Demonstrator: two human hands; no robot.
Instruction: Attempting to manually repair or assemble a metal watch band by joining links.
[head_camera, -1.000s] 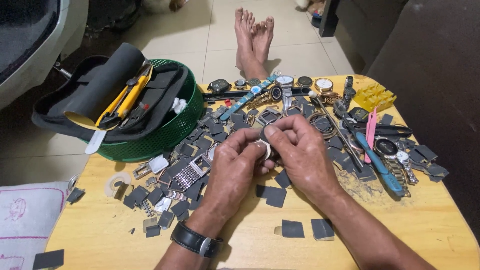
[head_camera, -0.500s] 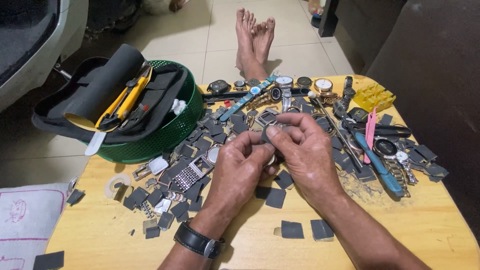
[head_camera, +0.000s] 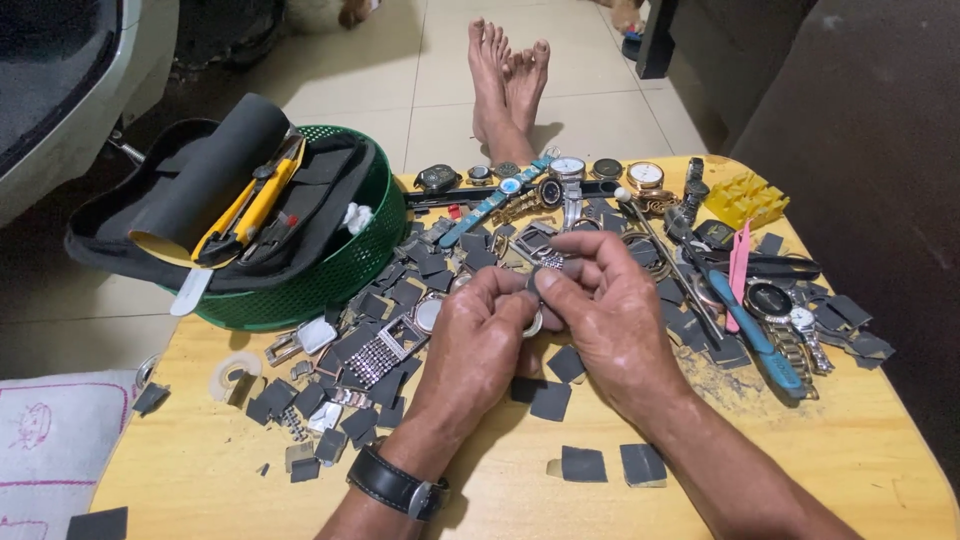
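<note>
A small round silvery watch case (head_camera: 535, 322) is pinched between the two hands above the middle of the wooden table (head_camera: 200, 470). It is gripped by the fingertips of the left hand (head_camera: 480, 340) from one side and pressed by the thumb and forefinger of the right hand (head_camera: 610, 320) from the other, so that only part of its rim is seen between them. A short piece of metal band (head_camera: 548, 262) is seen just above the right fingers; whether it is attached to the case cannot be told. A black wristwatch (head_camera: 395, 485) is worn on the left wrist.

Around the hands the tabletop is strewn with dark square scraps (head_camera: 583, 463), and a mesh metal bracelet (head_camera: 378, 352) is laid just left of the left hand. A blue-handled tool (head_camera: 755, 335) and pink tweezers (head_camera: 738, 265) are placed to the right, near a yellow plastic block (head_camera: 745, 198). Along the far edge a row of watches (head_camera: 645, 176) is set out. At the left corner a green basket (head_camera: 330, 275) is stood, draped with a black pouch and holding yellow-handled pliers (head_camera: 250, 210). Bare feet (head_camera: 505, 75) are seen on the tiled floor beyond the table.
</note>
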